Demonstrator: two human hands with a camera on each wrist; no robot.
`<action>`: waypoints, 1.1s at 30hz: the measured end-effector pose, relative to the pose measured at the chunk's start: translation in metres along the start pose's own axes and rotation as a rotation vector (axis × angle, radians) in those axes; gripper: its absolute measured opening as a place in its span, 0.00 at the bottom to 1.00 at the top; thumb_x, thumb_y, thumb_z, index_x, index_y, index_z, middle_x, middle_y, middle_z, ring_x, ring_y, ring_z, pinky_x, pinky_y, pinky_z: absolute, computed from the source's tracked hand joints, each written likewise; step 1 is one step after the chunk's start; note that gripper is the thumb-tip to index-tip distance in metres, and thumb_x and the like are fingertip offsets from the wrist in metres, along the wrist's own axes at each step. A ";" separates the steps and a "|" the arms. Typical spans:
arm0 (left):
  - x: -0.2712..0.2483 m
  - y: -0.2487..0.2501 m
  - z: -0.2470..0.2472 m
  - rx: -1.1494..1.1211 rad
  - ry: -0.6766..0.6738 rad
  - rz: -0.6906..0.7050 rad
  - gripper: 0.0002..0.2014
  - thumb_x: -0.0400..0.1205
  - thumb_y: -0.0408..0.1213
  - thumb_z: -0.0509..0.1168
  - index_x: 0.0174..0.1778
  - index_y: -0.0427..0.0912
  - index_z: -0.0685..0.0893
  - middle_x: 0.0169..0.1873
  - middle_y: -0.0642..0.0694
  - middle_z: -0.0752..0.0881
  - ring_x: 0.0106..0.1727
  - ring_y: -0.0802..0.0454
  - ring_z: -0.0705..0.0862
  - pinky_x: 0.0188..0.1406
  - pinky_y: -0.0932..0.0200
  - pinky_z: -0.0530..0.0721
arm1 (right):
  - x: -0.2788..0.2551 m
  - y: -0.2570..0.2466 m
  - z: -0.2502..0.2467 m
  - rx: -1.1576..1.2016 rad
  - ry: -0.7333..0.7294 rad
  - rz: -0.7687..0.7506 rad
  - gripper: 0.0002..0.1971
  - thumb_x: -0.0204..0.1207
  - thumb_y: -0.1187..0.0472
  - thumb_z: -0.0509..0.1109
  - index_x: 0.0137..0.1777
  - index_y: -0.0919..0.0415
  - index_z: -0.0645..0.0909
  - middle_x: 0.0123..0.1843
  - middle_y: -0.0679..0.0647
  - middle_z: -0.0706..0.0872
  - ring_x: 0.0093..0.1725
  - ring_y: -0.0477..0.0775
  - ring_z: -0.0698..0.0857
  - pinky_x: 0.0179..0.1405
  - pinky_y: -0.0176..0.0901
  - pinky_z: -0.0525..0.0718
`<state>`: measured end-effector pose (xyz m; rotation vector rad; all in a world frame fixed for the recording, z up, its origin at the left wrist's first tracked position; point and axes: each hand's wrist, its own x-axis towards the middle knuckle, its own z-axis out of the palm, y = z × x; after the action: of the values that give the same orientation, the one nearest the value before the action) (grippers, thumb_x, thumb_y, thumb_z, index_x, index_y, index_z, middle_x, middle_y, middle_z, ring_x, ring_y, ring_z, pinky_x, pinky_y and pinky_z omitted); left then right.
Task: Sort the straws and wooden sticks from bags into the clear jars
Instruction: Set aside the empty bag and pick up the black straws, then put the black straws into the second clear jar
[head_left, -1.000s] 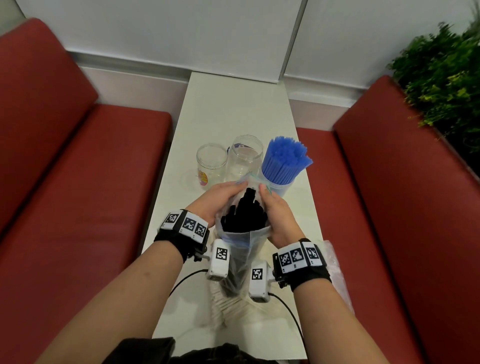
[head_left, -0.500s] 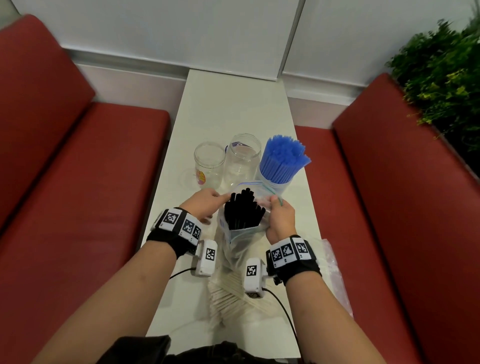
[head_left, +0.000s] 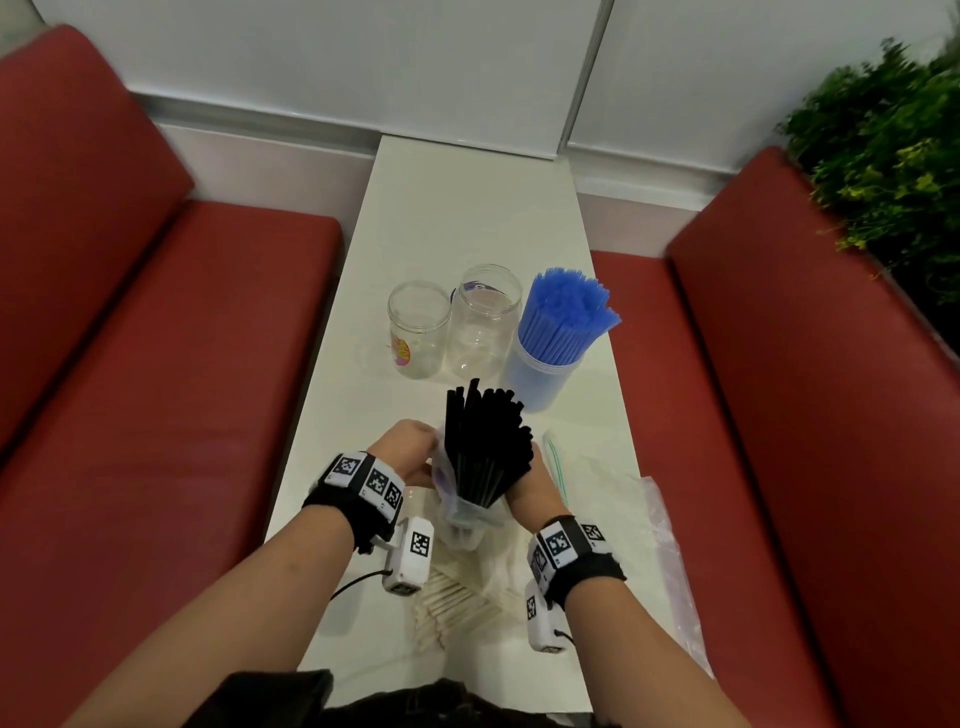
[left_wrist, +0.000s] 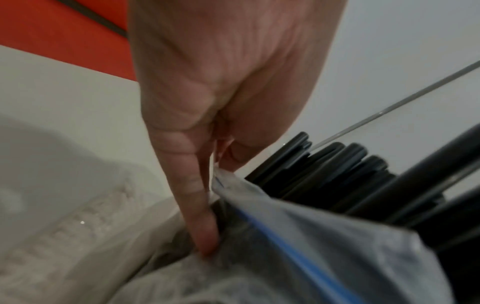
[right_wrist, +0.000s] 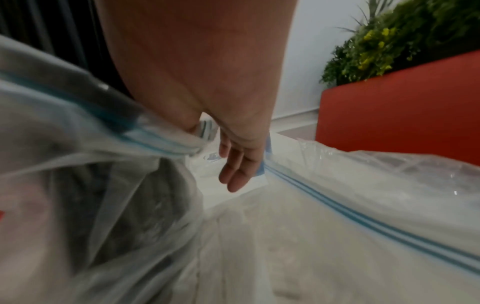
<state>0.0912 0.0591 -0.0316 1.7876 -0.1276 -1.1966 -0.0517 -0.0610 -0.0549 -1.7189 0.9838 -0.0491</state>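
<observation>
Left hand (head_left: 402, 457) pinches the bag (head_left: 462, 512) rim; right hand (head_left: 527, 486) grips its other side, black straws (head_left: 485, 441) standing out over the bench (head_left: 467, 208). Step: freeing them. Next: lift the bundle into an empty jar. Count: two empty jars (head_left: 418, 330), one blue-straw jar (head_left: 545, 376), wooden sticks (head_left: 452, 603) bagged below.

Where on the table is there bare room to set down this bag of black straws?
Bare: the far table between the wall and the jars, and the strip before the small jar. Crowded: near edge, where wooden sticks and an empty bag lie around both hands.
</observation>
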 end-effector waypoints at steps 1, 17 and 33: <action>0.000 -0.002 0.002 -0.007 0.003 0.007 0.11 0.81 0.18 0.52 0.44 0.27 0.81 0.36 0.32 0.81 0.39 0.38 0.85 0.45 0.40 0.87 | 0.004 0.002 -0.004 -0.106 -0.065 0.000 0.29 0.85 0.74 0.61 0.84 0.60 0.60 0.71 0.55 0.74 0.71 0.62 0.78 0.65 0.43 0.77; 0.008 0.001 0.011 0.285 0.002 0.255 0.17 0.83 0.20 0.61 0.63 0.41 0.81 0.53 0.46 0.85 0.55 0.50 0.83 0.60 0.56 0.80 | 0.013 0.013 0.003 0.182 -0.062 -0.340 0.23 0.69 0.60 0.83 0.61 0.44 0.82 0.56 0.43 0.90 0.60 0.44 0.88 0.58 0.36 0.84; 0.007 0.037 0.002 -0.007 0.007 0.271 0.11 0.86 0.28 0.61 0.58 0.30 0.87 0.51 0.36 0.90 0.52 0.45 0.86 0.58 0.46 0.82 | 0.011 0.020 -0.003 0.257 0.123 -0.271 0.24 0.64 0.53 0.86 0.58 0.42 0.81 0.57 0.40 0.89 0.57 0.32 0.86 0.54 0.24 0.82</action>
<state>0.1080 0.0341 -0.0087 1.7059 -0.3497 -0.9956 -0.0576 -0.0720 -0.0749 -1.6130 0.7883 -0.4431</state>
